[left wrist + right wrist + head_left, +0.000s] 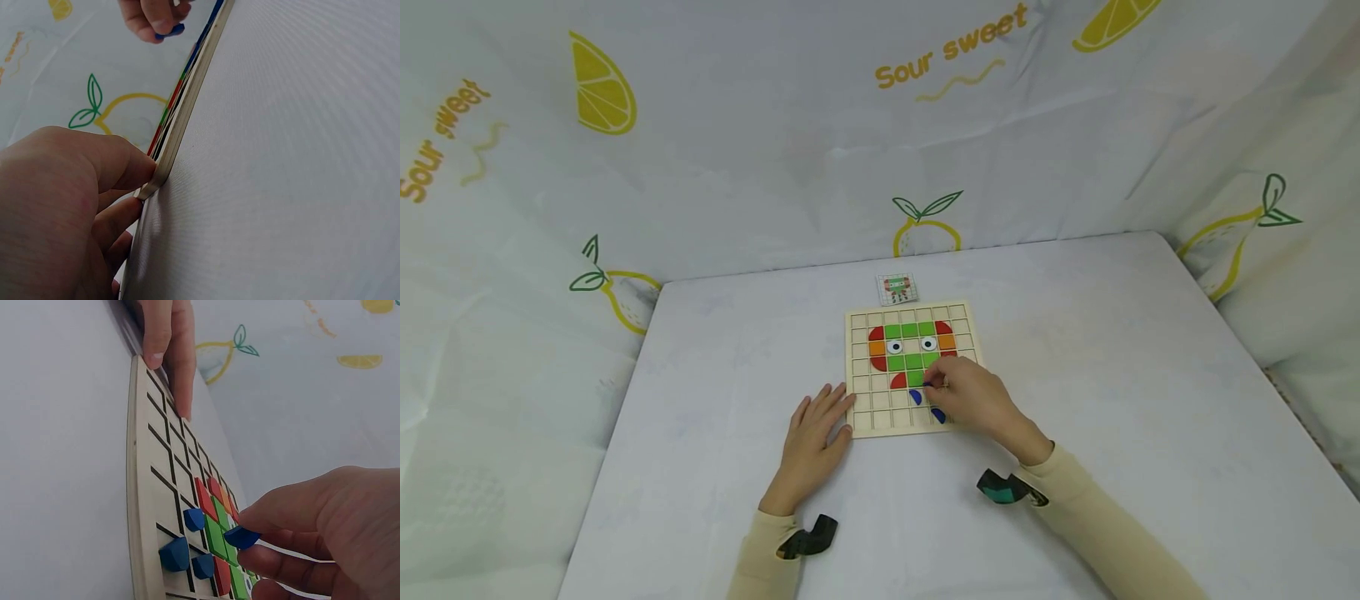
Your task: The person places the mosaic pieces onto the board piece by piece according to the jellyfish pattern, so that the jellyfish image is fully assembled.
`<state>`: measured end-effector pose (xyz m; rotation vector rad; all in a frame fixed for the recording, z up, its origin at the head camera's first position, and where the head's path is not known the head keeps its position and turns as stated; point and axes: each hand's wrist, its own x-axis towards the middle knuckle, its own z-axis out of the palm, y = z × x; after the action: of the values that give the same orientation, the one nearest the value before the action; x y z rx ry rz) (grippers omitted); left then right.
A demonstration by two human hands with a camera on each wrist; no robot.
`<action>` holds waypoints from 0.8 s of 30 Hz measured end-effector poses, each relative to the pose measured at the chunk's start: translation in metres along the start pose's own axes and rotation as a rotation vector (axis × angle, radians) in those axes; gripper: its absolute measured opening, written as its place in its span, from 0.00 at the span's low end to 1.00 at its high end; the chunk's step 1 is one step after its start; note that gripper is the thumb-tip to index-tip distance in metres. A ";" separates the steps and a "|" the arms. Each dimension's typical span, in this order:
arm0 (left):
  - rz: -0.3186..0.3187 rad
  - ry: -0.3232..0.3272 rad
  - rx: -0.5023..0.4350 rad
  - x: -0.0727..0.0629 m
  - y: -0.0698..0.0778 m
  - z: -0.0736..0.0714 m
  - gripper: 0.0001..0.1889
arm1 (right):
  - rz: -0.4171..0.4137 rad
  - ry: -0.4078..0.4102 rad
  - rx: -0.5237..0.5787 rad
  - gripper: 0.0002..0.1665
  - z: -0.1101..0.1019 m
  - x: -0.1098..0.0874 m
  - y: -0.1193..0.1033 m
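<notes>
A square wooden grid board (862, 421) lies on the table, holding green square tiles, rounded red tiles, orange tiles and two eye tiles. My right hand (972, 398) is over the board's front right part. Its thumb and fingertips pinch a small blue rounded tile (242, 537), just above the cells. Several other blue tiles (194, 519) sit in the front cells, partly hidden by the hand in the head view. My left hand (814, 446) rests at the board's front left corner, its fingers extended along the left edge and its thumb (128, 164) touching the corner.
A small picture card (897, 288) with a similar coloured pattern lies behind the board. The white table (737, 367) ends at a curtain (760, 167) printed with lemons. Both wrists wear dark straps with a camera (808, 537).
</notes>
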<state>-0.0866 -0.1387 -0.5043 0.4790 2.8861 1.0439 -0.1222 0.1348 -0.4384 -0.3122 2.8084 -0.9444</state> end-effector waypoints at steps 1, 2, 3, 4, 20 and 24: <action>-0.001 -0.001 0.001 0.000 0.000 0.000 0.25 | -0.001 -0.002 -0.006 0.07 0.001 0.000 -0.001; -0.002 -0.001 0.002 0.000 0.000 0.000 0.25 | -0.008 -0.005 -0.015 0.07 0.003 0.000 -0.002; -0.002 -0.001 0.002 0.000 0.000 0.000 0.25 | -0.013 -0.008 -0.024 0.07 0.004 0.000 -0.003; -0.003 -0.003 0.002 0.000 0.000 0.000 0.25 | -0.013 -0.014 -0.033 0.06 0.006 0.000 -0.004; 0.009 0.003 -0.007 0.000 0.001 -0.002 0.25 | -0.029 -0.013 -0.150 0.05 0.023 -0.004 -0.016; 0.006 0.002 -0.010 0.000 0.001 -0.002 0.25 | -0.015 -0.013 -0.180 0.07 0.027 -0.004 -0.020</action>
<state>-0.0867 -0.1393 -0.5024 0.4871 2.8813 1.0598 -0.1096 0.1044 -0.4471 -0.3607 2.8886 -0.6898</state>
